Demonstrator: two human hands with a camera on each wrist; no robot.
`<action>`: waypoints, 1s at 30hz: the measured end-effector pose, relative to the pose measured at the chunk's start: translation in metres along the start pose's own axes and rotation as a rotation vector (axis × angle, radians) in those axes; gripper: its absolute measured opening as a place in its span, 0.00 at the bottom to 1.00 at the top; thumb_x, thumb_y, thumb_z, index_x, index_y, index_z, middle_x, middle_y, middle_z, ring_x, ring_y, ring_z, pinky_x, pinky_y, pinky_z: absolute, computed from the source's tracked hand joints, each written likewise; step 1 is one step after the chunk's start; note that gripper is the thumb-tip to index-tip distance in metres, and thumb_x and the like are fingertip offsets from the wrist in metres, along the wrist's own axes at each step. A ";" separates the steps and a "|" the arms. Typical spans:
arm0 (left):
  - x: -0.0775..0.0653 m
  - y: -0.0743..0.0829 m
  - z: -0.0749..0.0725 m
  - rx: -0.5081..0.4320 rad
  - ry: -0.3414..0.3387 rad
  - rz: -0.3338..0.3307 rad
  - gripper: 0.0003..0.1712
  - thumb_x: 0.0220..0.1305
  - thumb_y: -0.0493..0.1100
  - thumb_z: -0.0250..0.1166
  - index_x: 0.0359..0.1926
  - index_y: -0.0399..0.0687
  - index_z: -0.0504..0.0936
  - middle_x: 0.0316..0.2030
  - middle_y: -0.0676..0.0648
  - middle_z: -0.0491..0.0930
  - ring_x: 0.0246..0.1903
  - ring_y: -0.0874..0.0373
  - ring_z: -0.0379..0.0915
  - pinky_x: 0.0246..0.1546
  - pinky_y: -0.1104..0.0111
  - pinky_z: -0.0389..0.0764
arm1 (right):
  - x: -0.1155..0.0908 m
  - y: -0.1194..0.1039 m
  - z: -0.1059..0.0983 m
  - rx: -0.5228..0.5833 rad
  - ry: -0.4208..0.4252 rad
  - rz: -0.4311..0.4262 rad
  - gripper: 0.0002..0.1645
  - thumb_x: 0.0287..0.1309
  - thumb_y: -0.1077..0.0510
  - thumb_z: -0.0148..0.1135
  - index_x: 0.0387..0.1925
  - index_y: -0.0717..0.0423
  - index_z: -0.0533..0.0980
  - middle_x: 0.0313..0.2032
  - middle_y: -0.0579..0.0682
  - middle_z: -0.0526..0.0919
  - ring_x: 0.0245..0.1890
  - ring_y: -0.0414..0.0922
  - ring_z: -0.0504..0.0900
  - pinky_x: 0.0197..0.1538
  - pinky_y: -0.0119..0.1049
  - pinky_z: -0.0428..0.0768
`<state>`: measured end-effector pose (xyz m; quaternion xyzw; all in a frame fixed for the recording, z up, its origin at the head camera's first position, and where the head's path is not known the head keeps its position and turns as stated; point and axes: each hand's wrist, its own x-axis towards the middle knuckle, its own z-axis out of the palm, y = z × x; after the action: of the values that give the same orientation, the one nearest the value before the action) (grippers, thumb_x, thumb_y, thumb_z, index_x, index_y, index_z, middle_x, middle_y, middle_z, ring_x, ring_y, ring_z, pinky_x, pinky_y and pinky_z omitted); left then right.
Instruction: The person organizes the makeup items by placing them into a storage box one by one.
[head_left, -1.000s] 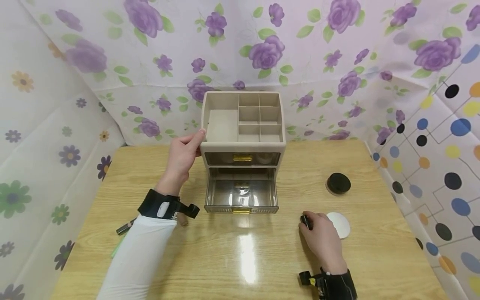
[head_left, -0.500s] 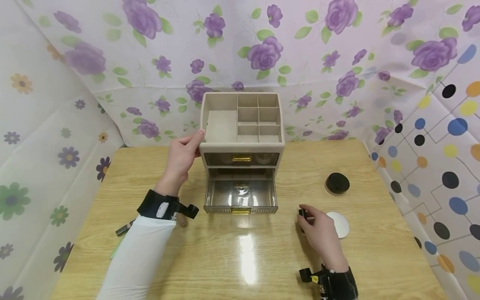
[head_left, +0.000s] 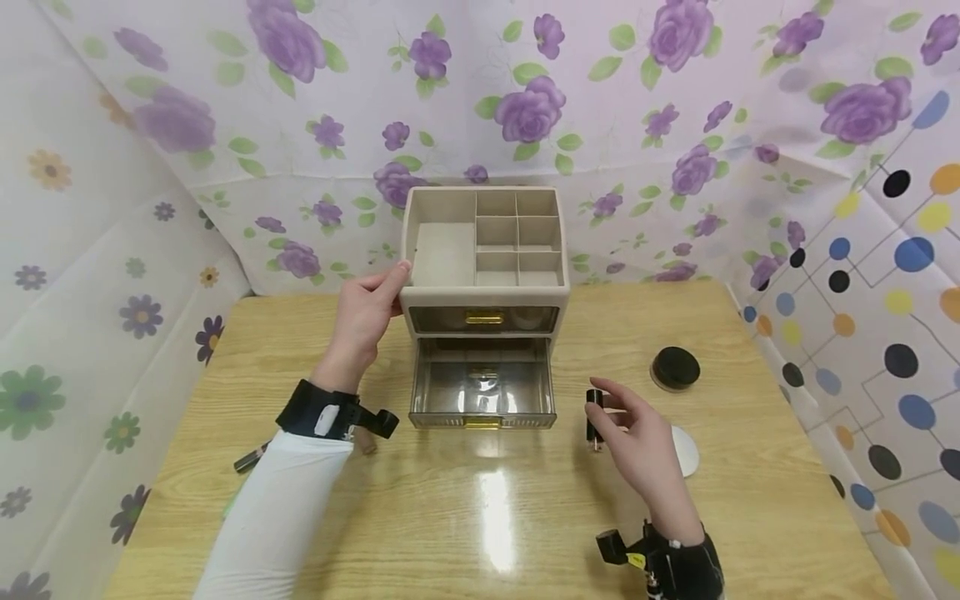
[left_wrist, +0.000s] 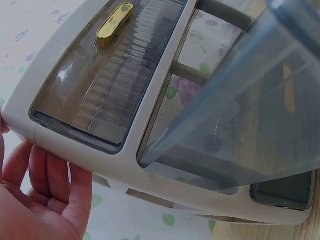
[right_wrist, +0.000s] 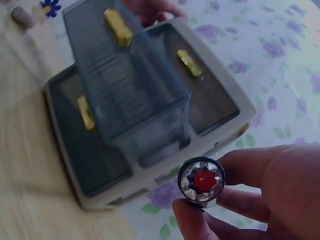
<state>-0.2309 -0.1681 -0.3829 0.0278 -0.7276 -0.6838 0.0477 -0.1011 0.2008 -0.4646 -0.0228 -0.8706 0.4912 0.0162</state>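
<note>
A beige desktop organizer (head_left: 486,295) stands at the back of the table, topped by open compartments. Its smoky clear middle drawer (head_left: 480,403), with a gold handle, is pulled out; the upper drawer (left_wrist: 107,75) is closed. My left hand (head_left: 363,315) grips the organizer's left side, thumb on the top rim and fingers below it. To the right of the drawer, my right hand (head_left: 637,442) pinches a black lipstick (head_left: 594,413) upright between thumb and fingers. The right wrist view shows the lipstick's faceted silver end with a red centre.
A round jar with a black lid (head_left: 675,367) sits on the right of the wooden table (head_left: 420,525). A white round pad (head_left: 686,452) lies partly behind my right hand. Near the left sleeve are a dark tube (head_left: 251,457) and a small brownish piece (head_left: 365,441). Patterned cloth surrounds the table.
My right hand has lifted the lipstick and moved it slightly forward and left, turning it upright. The left hand has stayed on the organizer.
</note>
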 end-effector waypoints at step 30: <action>0.001 0.000 -0.001 -0.009 -0.021 -0.012 0.31 0.77 0.58 0.66 0.64 0.36 0.84 0.60 0.33 0.83 0.40 0.62 0.87 0.49 0.67 0.85 | 0.024 -0.096 0.035 -0.199 -0.037 -0.446 0.19 0.68 0.57 0.74 0.59 0.52 0.85 0.46 0.49 0.87 0.37 0.39 0.87 0.38 0.33 0.86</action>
<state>-0.2319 -0.1693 -0.3823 0.0249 -0.7248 -0.6875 0.0364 -0.1288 0.1225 -0.4000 0.1778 -0.8984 0.3875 0.1058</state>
